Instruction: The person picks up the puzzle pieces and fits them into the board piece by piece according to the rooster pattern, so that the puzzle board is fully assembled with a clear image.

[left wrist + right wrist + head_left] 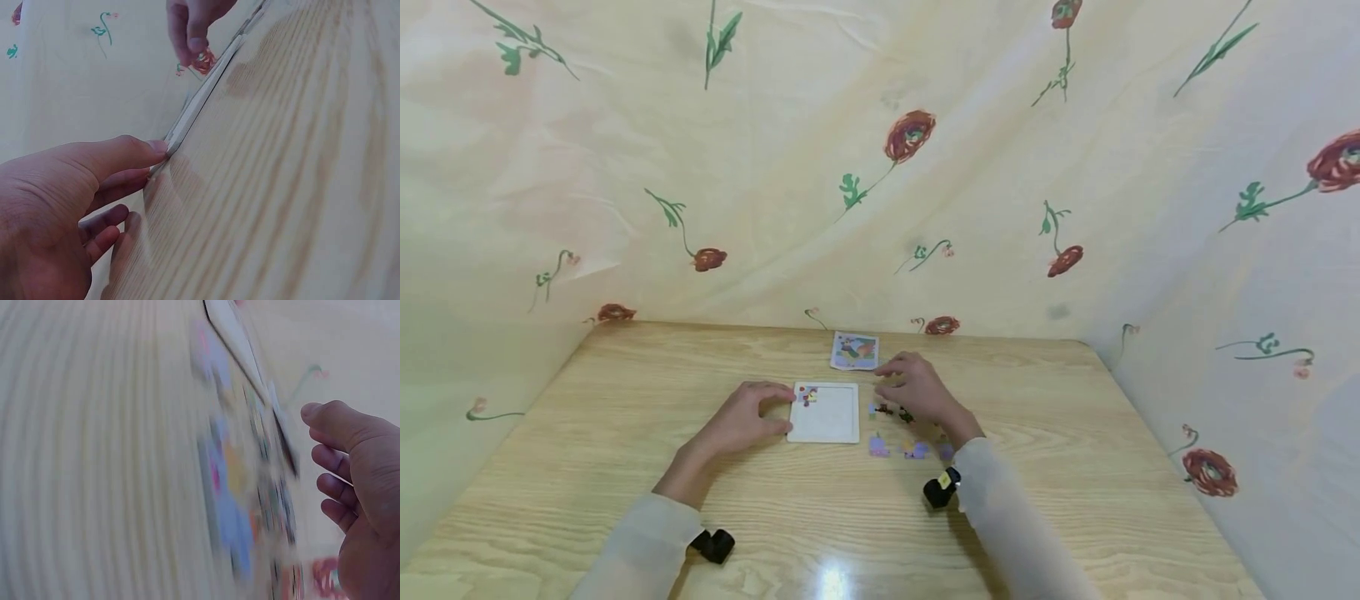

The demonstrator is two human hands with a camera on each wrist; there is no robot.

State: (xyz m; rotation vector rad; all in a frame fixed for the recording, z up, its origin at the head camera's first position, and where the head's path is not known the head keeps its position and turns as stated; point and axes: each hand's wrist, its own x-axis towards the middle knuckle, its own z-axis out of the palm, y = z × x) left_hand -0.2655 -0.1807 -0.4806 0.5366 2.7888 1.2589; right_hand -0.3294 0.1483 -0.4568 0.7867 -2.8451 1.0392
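Observation:
A white square puzzle tray (829, 421) lies on the table, with a colourful puzzle piece (809, 395) in its far left corner. My left hand (741, 423) touches the tray's left edge, thumb and forefinger apart along it. In the left wrist view the thumb (128, 153) rests against the end of the tray. Right of the tray, my right hand (919, 392) hovers over loose puzzle pieces (914, 450), thumb and forefinger apart. The right wrist view shows its fingers loosely bent, with nothing visible between them; the pieces below are blurred and partly hidden by the hand in the head view.
A small picture card (855, 351) lies behind the tray, close to the right fingertips. The wooden table (820, 508) meets a flower-printed cloth (775, 208) at the back and sides. Black wrist cameras (942, 488) sit at both cuffs.

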